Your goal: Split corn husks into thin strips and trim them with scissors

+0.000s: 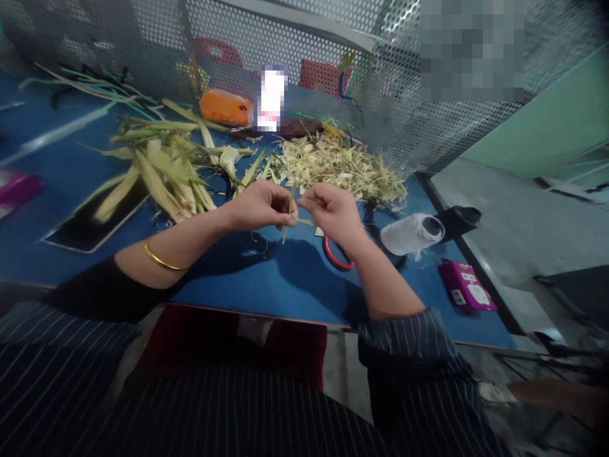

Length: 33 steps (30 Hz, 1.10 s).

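My left hand (259, 206) pinches narrow corn husk strips (285, 233) between thumb and fingertips, above the blue table (228, 285). The strips cross each other, one pointing up and down, another to the right. My right hand (333, 209) is beside them with thumb and forefinger closed close to the strips. Whatever its fingertips hold is too small to make out. Behind my hands lies a heap of shredded husk (342, 162). Whole corn husks (164, 168) are piled to the left. A red loop handle (339, 259) shows partly below my right wrist.
A white thread cone (404, 235) and a black cone (461, 223) lie at right, near a purple pack (469, 289). An orange pack (223, 106) and a bright blurred screen (271, 98) stand before the perforated metal panel (285, 38). A black flat panel (95, 222) lies under the husks.
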Tool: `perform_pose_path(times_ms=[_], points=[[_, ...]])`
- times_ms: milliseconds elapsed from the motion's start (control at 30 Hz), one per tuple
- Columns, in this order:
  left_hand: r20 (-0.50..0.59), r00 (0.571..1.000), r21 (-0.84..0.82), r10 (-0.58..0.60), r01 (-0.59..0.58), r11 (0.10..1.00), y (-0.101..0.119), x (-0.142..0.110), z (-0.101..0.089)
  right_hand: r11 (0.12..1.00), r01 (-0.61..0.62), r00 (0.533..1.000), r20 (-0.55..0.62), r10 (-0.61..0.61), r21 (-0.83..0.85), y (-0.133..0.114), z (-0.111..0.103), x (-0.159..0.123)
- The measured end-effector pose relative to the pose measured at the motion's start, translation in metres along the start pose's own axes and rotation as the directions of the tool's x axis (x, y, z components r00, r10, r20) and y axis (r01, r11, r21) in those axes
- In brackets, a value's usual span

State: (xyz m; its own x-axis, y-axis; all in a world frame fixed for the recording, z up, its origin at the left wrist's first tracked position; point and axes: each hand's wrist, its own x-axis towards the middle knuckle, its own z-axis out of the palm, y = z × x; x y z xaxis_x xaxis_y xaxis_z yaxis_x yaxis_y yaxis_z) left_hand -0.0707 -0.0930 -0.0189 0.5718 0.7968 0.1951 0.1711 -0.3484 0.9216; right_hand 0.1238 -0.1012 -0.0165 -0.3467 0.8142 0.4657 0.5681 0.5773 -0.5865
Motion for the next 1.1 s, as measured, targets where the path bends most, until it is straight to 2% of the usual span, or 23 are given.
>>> perform_pose_path(times_ms=[67,167,233,267,300,367,433,500,533,633,700,767,833,933,1000,1033,1100], points=[[0.003,1.0,-0.076,-0.001,0.001,0.997,0.002,0.0,0.002,0.952,-0.212,0.975,0.115,0.191,0.22,0.009,0.0,0.003],[-0.114,0.994,-0.178,0.001,-0.021,0.984,-0.002,0.003,0.003,0.745,-0.482,0.874,0.317,0.369,0.46,0.018,0.006,0.004],[-0.226,0.974,-0.194,0.012,-0.057,0.979,-0.007,0.005,0.002,0.656,-0.559,0.828,0.387,0.406,0.507,0.017,0.015,0.002],[-0.282,0.959,-0.177,0.022,-0.075,0.981,-0.01,0.007,0.001,0.659,-0.556,0.83,0.377,0.411,0.507,0.015,0.019,0.001],[-0.331,0.943,-0.147,0.036,-0.089,0.985,-0.013,0.008,0.0,0.697,-0.525,0.85,0.335,0.406,0.488,0.012,0.023,-0.001],[-0.395,0.916,-0.057,0.071,-0.101,0.993,-0.018,0.009,-0.003,0.855,-0.364,0.931,0.157,0.329,0.37,0.003,0.029,-0.005],[-0.417,0.903,0.048,0.106,-0.095,0.994,-0.021,0.009,-0.006,0.982,-0.126,0.992,-0.004,0.127,0.138,-0.006,0.029,-0.01],[-0.403,0.905,0.144,0.135,-0.083,0.986,-0.021,0.008,-0.008,0.996,0.067,0.997,-0.043,-0.07,-0.065,-0.013,0.026,-0.013],[-0.38,0.914,0.185,0.142,-0.076,0.98,-0.02,0.007,-0.007,0.985,0.126,0.991,-0.036,-0.131,-0.118,-0.015,0.023,-0.013],[-0.247,0.963,0.233,0.111,-0.052,0.971,-0.011,0.003,-0.004,0.981,0.157,0.987,-0.027,-0.161,-0.117,-0.012,0.014,-0.01],[-0.105,0.993,0.167,0.06,-0.042,0.985,-0.005,0.001,0.0,0.997,0.073,0.997,-0.008,-0.073,-0.012,-0.005,0.009,-0.005],[0.009,0.999,0.046,0.032,-0.033,0.998,-0.001,-0.001,0.003,0.98,-0.085,0.994,0.082,0.071,0.178,0.004,0.006,0.0],[0.024,0.999,-0.068,0.03,-0.029,0.997,0.0,-0.001,0.004,0.872,-0.299,0.946,0.24,0.217,0.388,0.012,0.006,0.003],[-0.097,0.995,-0.165,0.019,-0.035,0.986,-0.002,0.0,0.005,0.617,-0.556,0.828,0.435,0.353,0.558,0.018,0.012,0.003],[-0.211,0.977,-0.177,0.005,-0.044,0.983,-0.005,0.003,0.004,0.526,-0.611,0.791,0.469,0.393,0.591,0.017,0.02,0.001],[-0.269,0.963,-0.165,0.004,-0.05,0.985,-0.007,0.004,0.003,0.526,-0.605,0.796,0.446,0.409,0.598,0.014,0.023,0.0],[-0.37,0.929,-0.112,0.015,-0.06,0.992,-0.011,0.005,0.001,0.626,-0.525,0.85,0.317,0.421,0.576,0.007,0.029,-0.003]])
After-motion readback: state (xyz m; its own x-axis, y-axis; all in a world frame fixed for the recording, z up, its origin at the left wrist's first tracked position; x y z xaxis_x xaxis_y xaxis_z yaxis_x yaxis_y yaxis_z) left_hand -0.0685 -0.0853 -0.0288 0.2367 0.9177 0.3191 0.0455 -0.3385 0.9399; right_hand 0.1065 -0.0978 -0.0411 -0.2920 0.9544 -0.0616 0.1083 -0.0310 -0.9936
